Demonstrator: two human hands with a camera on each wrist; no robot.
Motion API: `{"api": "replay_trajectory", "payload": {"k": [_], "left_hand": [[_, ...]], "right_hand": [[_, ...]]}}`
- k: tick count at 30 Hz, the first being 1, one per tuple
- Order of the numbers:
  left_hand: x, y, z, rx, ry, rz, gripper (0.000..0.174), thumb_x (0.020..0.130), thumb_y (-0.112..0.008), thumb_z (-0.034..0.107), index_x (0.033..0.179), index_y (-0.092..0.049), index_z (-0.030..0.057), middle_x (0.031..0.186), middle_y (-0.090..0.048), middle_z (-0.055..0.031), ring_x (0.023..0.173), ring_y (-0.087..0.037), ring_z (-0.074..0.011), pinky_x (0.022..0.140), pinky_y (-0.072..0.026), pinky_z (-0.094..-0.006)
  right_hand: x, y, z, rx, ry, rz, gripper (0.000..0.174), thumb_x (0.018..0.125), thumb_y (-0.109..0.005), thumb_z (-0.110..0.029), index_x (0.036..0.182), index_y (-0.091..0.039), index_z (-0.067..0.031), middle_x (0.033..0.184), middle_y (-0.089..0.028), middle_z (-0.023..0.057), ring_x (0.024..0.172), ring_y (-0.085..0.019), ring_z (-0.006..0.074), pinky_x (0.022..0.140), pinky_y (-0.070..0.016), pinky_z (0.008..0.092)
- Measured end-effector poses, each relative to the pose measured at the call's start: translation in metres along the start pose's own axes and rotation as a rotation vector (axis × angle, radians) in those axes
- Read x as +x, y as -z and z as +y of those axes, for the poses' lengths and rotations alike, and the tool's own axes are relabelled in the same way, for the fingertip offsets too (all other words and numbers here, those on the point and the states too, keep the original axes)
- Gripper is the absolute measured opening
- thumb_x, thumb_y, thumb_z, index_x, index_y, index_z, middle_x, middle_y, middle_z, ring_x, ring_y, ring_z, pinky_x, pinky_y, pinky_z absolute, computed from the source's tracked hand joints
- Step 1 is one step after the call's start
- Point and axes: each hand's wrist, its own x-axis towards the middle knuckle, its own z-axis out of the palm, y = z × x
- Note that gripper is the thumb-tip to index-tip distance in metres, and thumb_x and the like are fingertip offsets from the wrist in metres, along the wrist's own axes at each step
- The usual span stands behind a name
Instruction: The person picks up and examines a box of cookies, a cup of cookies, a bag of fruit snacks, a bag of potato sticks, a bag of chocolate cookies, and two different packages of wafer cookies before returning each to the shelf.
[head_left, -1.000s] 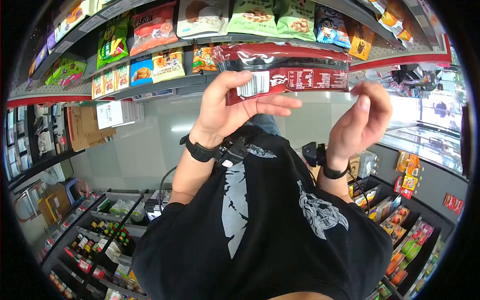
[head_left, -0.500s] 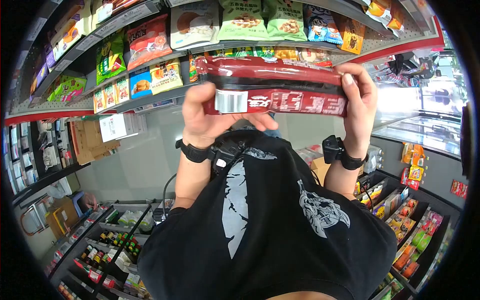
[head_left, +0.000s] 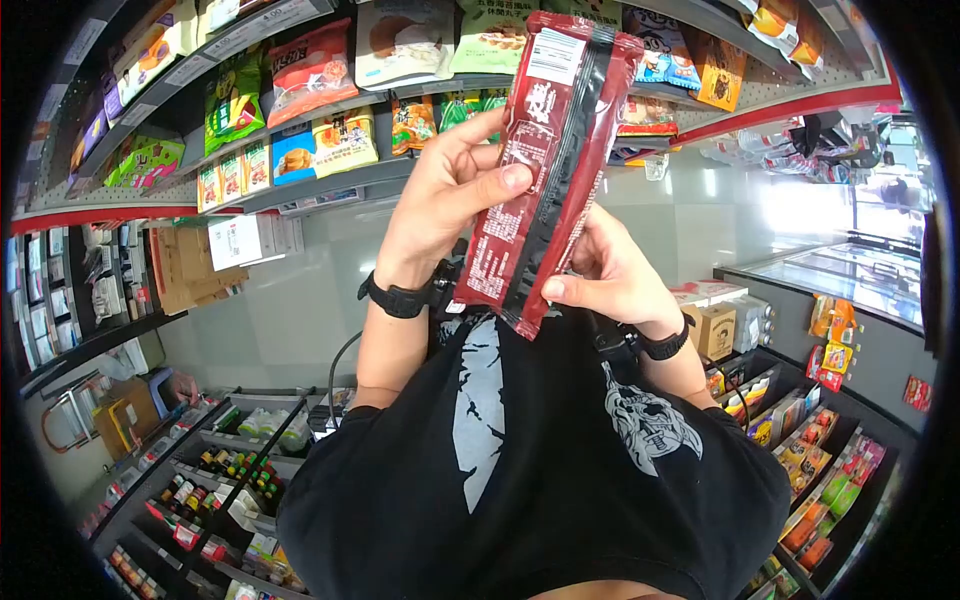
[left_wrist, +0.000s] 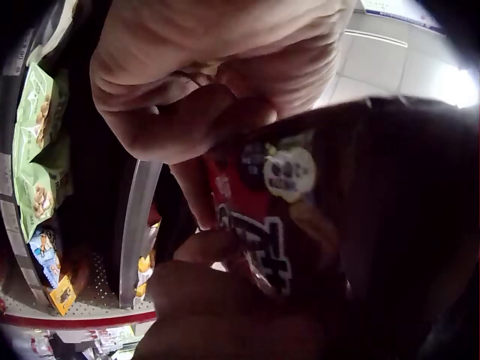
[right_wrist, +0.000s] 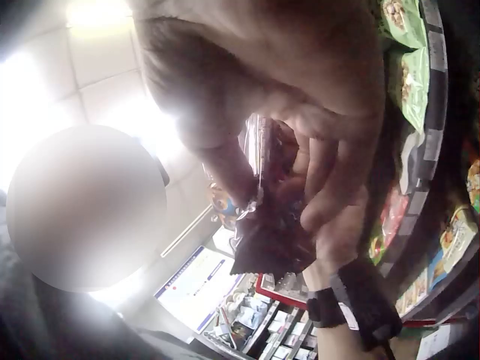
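Note:
A long dark-red snack package with a black stripe stands tilted in front of the chest, its barcode side facing the head camera and the barcode near the top. The left hand pinches its left edge, thumb on the printed side. Lower on the right edge, the right hand grips it, thumb near the bottom end. In the left wrist view the package shows its other side, with large lettering, dark and partly hidden by fingers. The right wrist view shows the package's crimped end below the right hand.
Shelves of bagged snacks run across the top, with a red shelf edge at the right. Lower racks of bottles and packets stand behind on both sides. A cardboard box and a glass counter are to the right.
The package has turned from lying crosswise to standing nearly upright, its barcode end now at the top. The right hand has moved down and left to the package's lower part.

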Motion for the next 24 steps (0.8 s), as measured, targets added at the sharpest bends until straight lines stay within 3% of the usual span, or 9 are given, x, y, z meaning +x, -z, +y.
{"api": "replay_trajectory", "payload": {"k": [5,9,15,20,24], "left_hand": [[-0.002,0.003,0.010,0.062,0.025,0.049,0.059,0.082,-0.068,0.001,0.135,-0.041,-0.0056,0.104,-0.067,-0.0164,0.088,-0.066,-0.0153,0.079,-0.0541,-0.0282],[-0.003,0.002,0.021,0.309,0.145,0.019,0.055,0.081,-0.069,0.002,0.131,-0.046,-0.0060,0.102,-0.068,-0.0130,0.087,-0.064,-0.0106,0.078,-0.0526,-0.0252],[-0.005,0.002,0.025,0.485,0.210,-0.004,0.054,0.080,-0.071,0.006,0.129,-0.050,-0.0045,0.098,-0.069,-0.0086,0.084,-0.060,-0.0063,0.076,-0.0502,-0.0233],[-0.004,0.002,0.026,0.595,0.208,-0.048,0.056,0.079,-0.073,0.009,0.129,-0.050,-0.0053,0.098,-0.068,-0.0077,0.085,-0.058,-0.0058,0.076,-0.0491,-0.0227],[-0.003,-0.007,0.035,0.586,0.261,-0.056,0.057,0.079,-0.074,0.011,0.128,-0.051,-0.0056,0.101,-0.068,-0.0077,0.087,-0.056,-0.0052,0.076,-0.0483,-0.0225]], "right_hand": [[0.006,0.004,0.017,-0.106,0.028,-0.032,0.062,0.083,-0.066,0.000,0.136,-0.033,-0.0012,0.122,-0.056,0.0105,0.108,-0.058,0.0174,0.091,-0.0475,0.0332],[0.010,0.006,0.030,-0.251,0.019,-0.073,0.051,0.086,-0.065,-0.003,0.130,-0.041,-0.0011,0.119,-0.059,0.0108,0.105,-0.060,0.0183,0.090,-0.0483,0.0342],[0.014,0.011,0.039,-0.108,0.018,-0.025,0.044,0.088,-0.063,-0.008,0.128,-0.044,-0.0006,0.119,-0.059,0.0103,0.107,-0.059,0.0183,0.091,-0.0477,0.0342],[0.015,0.018,0.035,-0.146,0.016,0.071,0.036,0.090,-0.064,-0.013,0.122,-0.052,-0.0001,0.107,-0.063,0.0058,0.095,-0.059,0.0106,0.082,-0.0494,0.0279],[0.013,0.016,0.033,-0.140,0.021,0.083,0.037,0.089,-0.065,-0.013,0.121,-0.052,-0.0003,0.108,-0.063,0.0058,0.096,-0.059,0.0110,0.083,-0.0493,0.0284]]}}
